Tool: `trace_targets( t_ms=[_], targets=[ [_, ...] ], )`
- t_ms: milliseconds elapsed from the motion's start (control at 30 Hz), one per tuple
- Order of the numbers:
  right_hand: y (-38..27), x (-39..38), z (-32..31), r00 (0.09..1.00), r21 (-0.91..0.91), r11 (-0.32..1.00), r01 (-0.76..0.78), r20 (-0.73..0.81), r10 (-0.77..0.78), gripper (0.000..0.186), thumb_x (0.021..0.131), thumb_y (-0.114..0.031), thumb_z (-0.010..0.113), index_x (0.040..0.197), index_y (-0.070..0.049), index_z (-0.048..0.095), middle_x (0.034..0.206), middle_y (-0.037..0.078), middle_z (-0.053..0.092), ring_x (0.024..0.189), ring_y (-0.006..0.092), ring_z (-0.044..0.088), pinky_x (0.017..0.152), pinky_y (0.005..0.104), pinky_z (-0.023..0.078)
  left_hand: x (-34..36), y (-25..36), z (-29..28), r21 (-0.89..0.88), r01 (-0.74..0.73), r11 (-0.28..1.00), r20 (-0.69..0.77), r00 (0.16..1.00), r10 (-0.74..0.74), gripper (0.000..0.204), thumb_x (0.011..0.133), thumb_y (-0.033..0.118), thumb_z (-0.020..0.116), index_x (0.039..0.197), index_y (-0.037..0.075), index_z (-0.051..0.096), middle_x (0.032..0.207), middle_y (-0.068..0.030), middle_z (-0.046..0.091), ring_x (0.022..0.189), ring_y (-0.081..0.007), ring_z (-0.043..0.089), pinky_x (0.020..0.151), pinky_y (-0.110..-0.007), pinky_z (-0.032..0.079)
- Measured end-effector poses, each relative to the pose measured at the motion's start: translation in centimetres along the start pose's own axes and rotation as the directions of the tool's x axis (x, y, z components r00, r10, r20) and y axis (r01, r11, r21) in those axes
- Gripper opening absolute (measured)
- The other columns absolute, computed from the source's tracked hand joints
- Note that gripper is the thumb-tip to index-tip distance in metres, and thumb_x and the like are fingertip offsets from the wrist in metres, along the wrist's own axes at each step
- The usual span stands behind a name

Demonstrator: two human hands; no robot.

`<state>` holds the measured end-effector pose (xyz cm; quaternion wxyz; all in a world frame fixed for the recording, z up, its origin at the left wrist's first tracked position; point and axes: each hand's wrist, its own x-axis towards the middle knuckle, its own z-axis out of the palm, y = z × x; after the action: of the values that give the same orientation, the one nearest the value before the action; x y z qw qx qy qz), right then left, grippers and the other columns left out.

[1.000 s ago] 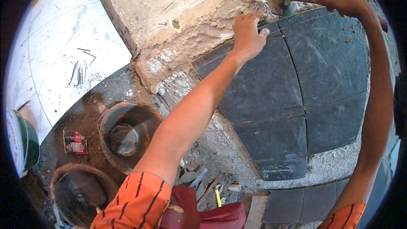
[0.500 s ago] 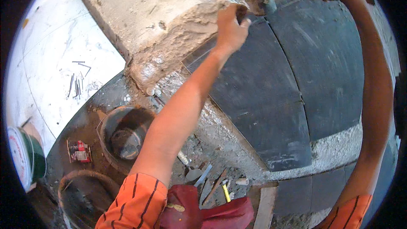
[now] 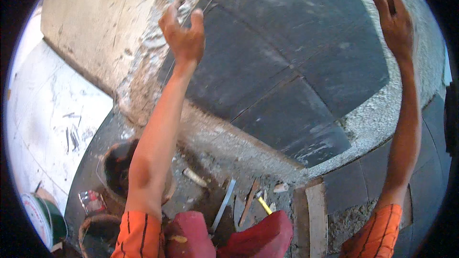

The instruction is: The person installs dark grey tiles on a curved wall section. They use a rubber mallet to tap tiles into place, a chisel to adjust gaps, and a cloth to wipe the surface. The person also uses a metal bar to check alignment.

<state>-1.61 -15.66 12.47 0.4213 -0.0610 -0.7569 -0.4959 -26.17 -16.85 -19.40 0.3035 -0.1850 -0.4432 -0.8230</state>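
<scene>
Rough concrete step (image 3: 375,114): dark tiles (image 3: 234,57) on top. Dirty floor (image 3: 106,136): dark bucket (image 3: 116,169), red packet (image 3: 92,201), bluish strip (image 3: 223,205).

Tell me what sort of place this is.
Probably a building site or a renovation: dark tiles lie beside a rough-edged slab, and a green pail is in view too.

The printing on the green-and-white bucket (image 3: 53,220) and red packet (image 3: 92,201) is unreadable.
</scene>
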Motion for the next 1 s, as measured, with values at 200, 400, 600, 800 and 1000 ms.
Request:
trace_targets(
  t_ms=[200, 400, 600, 800, 1000],
  targets=[
    [6.3, -7.6, -4.8, 0.839, 0.207, 0.816, -0.540, 0.061, 0.540, 0.043, 0.095, -0.045, 0.050, 0.102, -0.003, 0.059, 0.074, 0.005, 0.056, 0.068, 0.0158, 0.052, 0.063, 0.0315, 0.041, 1.0, 6.0, 3.3, 0.019, -0.338, 0.941, 0.129, 0.934, 0.333, 0.056, 0.082, 0.020, 0.059, 0.134, 0.004, 0.046, 0.136, -0.0198, 0.047, 0.131, -0.0366, 0.036, 0.111, -0.043, 0.025],
    [3.8, -21.1, -2.5, 0.679, 0.652, 0.512, -0.559, 0.006, 0.734, 0.031, 0.099, -0.032, 0.048, 0.109, -0.003, 0.050, 0.072, -0.001, 0.045, 0.062, 0.0079, 0.042, 0.058, 0.0241, 0.037, 0.3, 13.9, 7.8, 0.142, -0.557, 0.818, 0.193, 0.826, 0.529, 0.048, 0.091, 0.023, 0.047, 0.135, 0.003, 0.042, 0.134, -0.0212, 0.046, 0.128, -0.0307, 0.041, 0.105, -0.044, 0.031],
    [-2.0, -31.0, -0.4, 0.560, 0.802, 0.347, -0.486, -0.019, 0.829, 0.035, 0.098, -0.034, 0.049, 0.115, -0.004, 0.044, 0.079, 0.002, 0.048, 0.073, 0.0100, 0.047, 0.067, 0.0254, 0.042, -1.0, 20.0, 10.7, 0.156, -0.670, 0.726, 0.354, 0.724, 0.592, 0.068, 0.096, 0.036, 0.036, 0.151, 0.008, 0.008, 0.158, -0.0114, 0.000, 0.146, -0.0296, -0.004, 0.114, -0.050, -0.006],
    [-2.8, -35.2, 1.8, 0.510, 0.905, 0.223, -0.361, -0.008, 0.860, 0.043, 0.092, -0.045, 0.057, 0.108, -0.006, 0.047, 0.082, 0.004, 0.051, 0.077, 0.0143, 0.051, 0.068, 0.0296, 0.045, -2.8, 13.0, 14.8, 0.284, -0.721, 0.633, 0.613, 0.644, 0.458, 0.063, 0.095, 0.033, 0.037, 0.150, 0.008, 0.017, 0.157, -0.0119, 0.012, 0.145, -0.0311, 0.007, 0.113, -0.058, 0.003],
    [-3.1, -38.2, 1.9, 0.531, 0.889, 0.083, -0.449, 0.191, 0.826, 0.034, 0.098, -0.038, 0.048, 0.113, -0.007, 0.046, 0.084, 0.004, 0.049, 0.074, 0.0132, 0.048, 0.067, 0.0296, 0.043, -3.8, 10.9, 16.5, 0.280, -0.749, 0.601, 0.542, 0.640, 0.545, 0.063, 0.092, 0.032, 0.046, 0.147, 0.009, 0.026, 0.153, -0.0139, 0.024, 0.142, -0.0347, 0.018, 0.111, -0.059, 0.013]
  ],
)
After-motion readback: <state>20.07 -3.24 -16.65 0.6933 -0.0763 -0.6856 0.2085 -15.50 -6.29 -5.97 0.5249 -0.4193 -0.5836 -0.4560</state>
